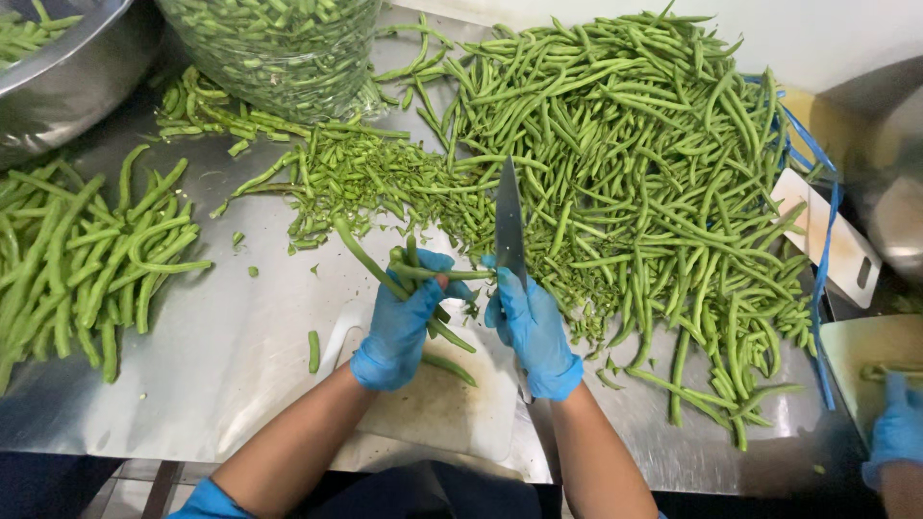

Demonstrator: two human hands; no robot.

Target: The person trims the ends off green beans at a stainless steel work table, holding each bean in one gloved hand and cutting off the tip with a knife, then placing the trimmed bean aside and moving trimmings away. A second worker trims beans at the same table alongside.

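- Head view, nearest you: your left hand (402,322) is closed around a small bunch of green beans (415,274), and your right hand (529,327) is wrapped round the handle of a knife (509,226) whose blade points away from you, tip up over the scraps
- One bean lies crosswise from your left fingers to the blade; your left thumb sits very close to the edge there, so a slip of the blade toward your left could nick the glove
- Loose beans hang from under your left hand over the white cutting board (442,408); with so slack a hold some could slide out and drop onto the board or the steel table (221,356)
- Just beyond your hands, the trimmed ends (361,178) form a slick litter; a blade set down there could skid
- To your left the finished beans (87,255) lie well apart; scraps flicked that way would mix in
- Farther out, beyond your right hand, the big untrimmed heap (654,163) slopes toward you and could spill into the cutting spot
- At your far right another person's gloved hand (899,432) works at a second board (870,351); a wide swing of your knife that way could be risky
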